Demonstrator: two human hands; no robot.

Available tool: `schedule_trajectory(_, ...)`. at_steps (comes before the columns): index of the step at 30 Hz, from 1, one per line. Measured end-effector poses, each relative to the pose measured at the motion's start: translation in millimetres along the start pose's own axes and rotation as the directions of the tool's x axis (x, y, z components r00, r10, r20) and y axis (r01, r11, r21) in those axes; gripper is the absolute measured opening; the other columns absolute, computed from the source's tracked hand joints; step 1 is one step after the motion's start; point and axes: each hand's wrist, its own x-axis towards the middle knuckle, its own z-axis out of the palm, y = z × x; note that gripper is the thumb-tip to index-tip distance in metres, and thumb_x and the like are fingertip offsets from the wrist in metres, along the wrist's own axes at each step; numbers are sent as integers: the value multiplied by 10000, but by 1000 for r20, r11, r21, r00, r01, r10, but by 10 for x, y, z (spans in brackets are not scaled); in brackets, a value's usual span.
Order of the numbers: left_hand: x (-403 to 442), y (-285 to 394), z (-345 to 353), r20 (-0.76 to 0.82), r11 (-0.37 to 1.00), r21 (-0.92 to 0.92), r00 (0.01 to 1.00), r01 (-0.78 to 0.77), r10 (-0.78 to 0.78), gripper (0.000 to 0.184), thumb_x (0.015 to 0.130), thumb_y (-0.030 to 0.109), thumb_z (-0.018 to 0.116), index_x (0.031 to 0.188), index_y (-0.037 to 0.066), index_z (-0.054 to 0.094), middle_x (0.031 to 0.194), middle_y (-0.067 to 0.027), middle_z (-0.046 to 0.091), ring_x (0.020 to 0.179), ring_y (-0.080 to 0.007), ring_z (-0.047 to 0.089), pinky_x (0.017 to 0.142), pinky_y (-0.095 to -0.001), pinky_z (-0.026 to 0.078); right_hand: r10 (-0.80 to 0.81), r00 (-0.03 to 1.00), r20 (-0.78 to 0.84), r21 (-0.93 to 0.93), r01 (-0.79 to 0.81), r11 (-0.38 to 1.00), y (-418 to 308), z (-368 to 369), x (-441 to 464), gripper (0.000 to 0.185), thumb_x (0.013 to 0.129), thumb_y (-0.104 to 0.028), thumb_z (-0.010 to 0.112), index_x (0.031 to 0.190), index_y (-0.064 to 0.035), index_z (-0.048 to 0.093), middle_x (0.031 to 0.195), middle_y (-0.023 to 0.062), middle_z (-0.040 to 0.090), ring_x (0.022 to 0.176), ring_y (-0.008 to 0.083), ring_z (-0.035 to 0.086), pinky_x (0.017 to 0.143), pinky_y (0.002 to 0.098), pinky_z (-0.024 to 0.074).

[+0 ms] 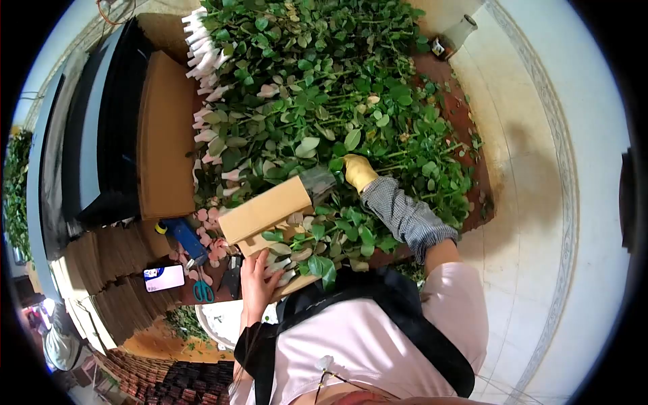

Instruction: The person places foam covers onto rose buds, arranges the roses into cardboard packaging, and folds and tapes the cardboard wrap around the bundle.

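A large pile of leafy rose stems (317,115) lies across the table, with white and pink sleeves (200,50) over the flower heads at its left side. My right hand (359,173), in a yellow glove with a grey checked sleeve, is closed at the leafy stems; its fingertips are partly hidden by leaves. My bare left hand (256,282) rests beside a few pale-sleeved heads (282,271) near the table's front edge, thumb and fingers apart. Between the hands lies a tan cardboard wrap (264,209) with clear film at its right end.
Left of the pile are a phone (164,278), teal-handled scissors (202,291), a blue tool (183,237), a black-handled tool (231,280) and loose pink petals (217,251). Stacked cardboard (111,277) stands farther left. A glass bottle (454,38) is at the back right. A white tub (223,322) sits below.
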Motion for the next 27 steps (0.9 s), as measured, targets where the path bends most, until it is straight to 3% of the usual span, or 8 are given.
schedule_trajectory(3, -14, 4, 7, 16, 999, -3, 999, 36, -36, 658, 715, 121, 849, 1306, 23, 576, 1211, -157, 606, 1062, -378, 569, 927, -455, 471, -6, 985, 172, 75, -7, 997, -90, -527, -13, 452, 914, -34, 565, 1358, -108, 610, 1369, 119, 623, 1211, 333, 612, 996, 411, 515)
schedule_trajectory(8, -6, 29, -18, 22, 1000, 14, 1000, 12, -12, 655, 722, 114, 847, 1312, 23, 576, 1211, -158, 604, 1063, -376, 570, 926, -454, 473, -345, 801, -489, 99, 444, 891, -282, -987, 433, 397, 959, -246, 619, 1323, -89, 608, 1260, 158, 661, 1125, 332, 642, 999, 432, 508)
schedule_trajectory(12, 6, 53, -36, 25, 999, 43, 1000, -2, 1, 663, 729, 121, 846, 1320, 22, 563, 1223, -164, 597, 1067, -380, 567, 930, -458, 473, -377, 761, -528, -190, 327, 926, -326, -825, 1154, 393, 955, -235, 627, 1326, -105, 610, 1204, 156, 677, 1090, 349, 647, 1001, 471, 501)
schedule_trajectory(15, 18, 44, -28, 18, 999, 49, 1000, -10, 9, 664, 729, 127, 847, 1319, 22, 561, 1223, -166, 595, 1064, -384, 566, 930, -460, 473, -431, 574, -697, -321, 287, 902, -268, -555, 1649, 371, 925, -217, 675, 1265, -79, 628, 1112, 154, 694, 1010, 342, 667, 910, 458, 544)
schedule_trajectory(17, 1, 64, -45, 24, 999, 53, 1000, -11, 10, 663, 729, 129, 847, 1318, 23, 561, 1222, -167, 595, 1062, -386, 565, 929, -461, 473, -211, 953, -215, -266, 151, 952, -503, -921, 1394, 304, 885, -185, 723, 1155, -58, 663, 999, 140, 708, 941, 314, 684, 803, 452, 571)
schedule_trajectory(19, 25, 83, -49, 12, 997, 70, 999, -33, 32, 660, 729, 121, 845, 1318, 21, 563, 1223, -169, 594, 1059, -389, 563, 925, -459, 475, -245, 886, -394, -376, 88, 923, -553, -693, 1345, 142, 877, -168, 714, 996, -90, 721, 946, 98, 736, 908, 307, 708, 768, 419, 579)
schedule_trajectory(23, 3, 100, -46, 28, 999, 46, 1000, 3, -4, 651, 736, 112, 840, 1318, 18, 564, 1225, -169, 593, 1057, -385, 563, 923, -458, 477, -255, 900, -353, -406, 98, 909, -578, -695, 1045, 119, 876, -65, 656, 896, -127, 755, 854, 111, 734, 844, 281, 720, 664, 400, 563)
schedule_trajectory(27, 15, 79, -45, 7, 997, 67, 999, -50, 49, 647, 748, 110, 833, 1326, 15, 560, 1220, -171, 592, 1053, -379, 564, 919, -458, 479, -414, 657, -630, -371, 214, 904, -584, -1121, 1063, 116, 814, -63, 640, 796, -119, 741, 796, 99, 715, 737, 274, 691, 654, 400, 560)
